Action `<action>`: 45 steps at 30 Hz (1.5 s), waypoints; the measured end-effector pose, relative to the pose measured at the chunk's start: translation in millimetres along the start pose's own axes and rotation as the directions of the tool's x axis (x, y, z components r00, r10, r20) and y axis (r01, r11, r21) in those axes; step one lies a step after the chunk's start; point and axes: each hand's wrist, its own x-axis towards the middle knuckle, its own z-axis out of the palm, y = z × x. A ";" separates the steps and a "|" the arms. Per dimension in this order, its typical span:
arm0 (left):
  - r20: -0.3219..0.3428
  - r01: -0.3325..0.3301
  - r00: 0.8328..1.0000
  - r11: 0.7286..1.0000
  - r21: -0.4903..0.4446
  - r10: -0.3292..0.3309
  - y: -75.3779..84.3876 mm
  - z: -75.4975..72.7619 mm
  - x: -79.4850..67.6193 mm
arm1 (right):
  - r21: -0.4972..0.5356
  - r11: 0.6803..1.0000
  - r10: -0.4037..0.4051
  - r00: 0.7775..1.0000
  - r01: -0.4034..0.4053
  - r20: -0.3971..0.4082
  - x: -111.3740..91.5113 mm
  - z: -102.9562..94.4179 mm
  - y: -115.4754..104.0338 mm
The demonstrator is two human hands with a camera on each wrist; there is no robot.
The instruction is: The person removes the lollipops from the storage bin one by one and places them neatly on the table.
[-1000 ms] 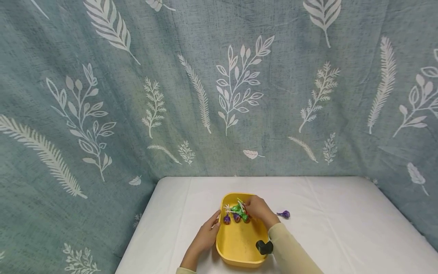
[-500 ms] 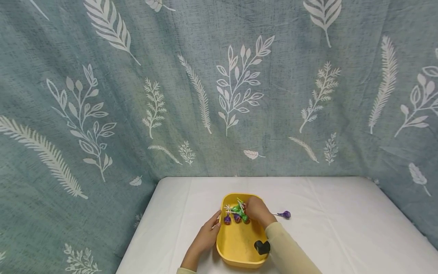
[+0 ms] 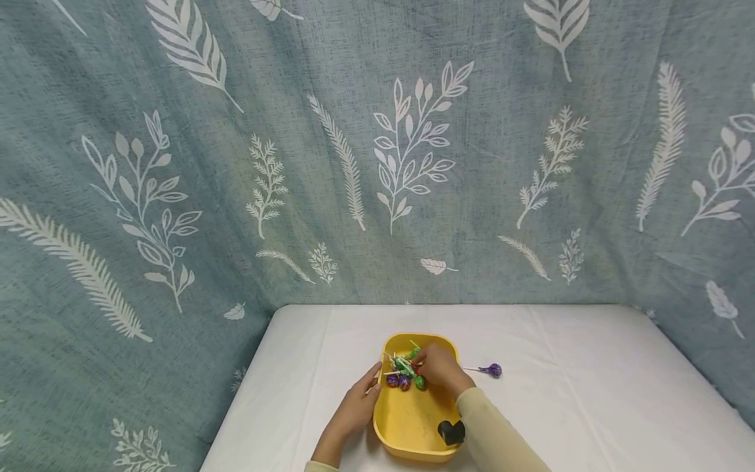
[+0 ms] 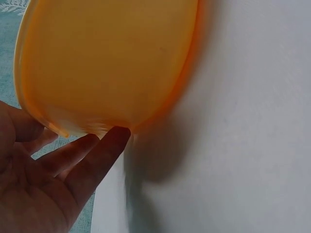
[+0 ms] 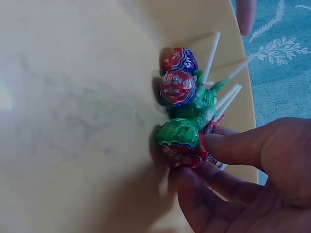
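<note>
Several lollipops (image 3: 406,367) in green, purple and red wrappers with pale sticks lie bunched toward the far end of a yellow plastic tub (image 3: 413,452). My right hand (image 3: 439,367) reaches into the tub over them. In the right wrist view, its thumb and fingers pinch a green-and-red lollipop (image 5: 181,141); the curled fingers hide part of the bunch. My left hand (image 3: 356,403) rests at the tub's left side, with fairly straight fingers (image 4: 99,167) touching the outer wall in the left wrist view.
One purple lollipop (image 3: 494,370) lies outside the tub, to its right, with its stick pointing left. A white cloth (image 3: 578,393) covers the table. Behind hangs a blue-green leaf-patterned curtain (image 3: 483,196). A black wrist strap (image 3: 451,432) shows by the right sleeve.
My right hand has shifted slightly left and nearer within the tub, and the bunched lollipops have moved and turned a little. The left hand and tub have stayed in place.
</note>
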 end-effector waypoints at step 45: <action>0.001 0.013 1.000 1.000 -0.003 -0.013 3.4 -0.8 -1.1 | 0.189 0.981 0.059 0.997 -0.048 -0.050 0.7 0.3 -0.9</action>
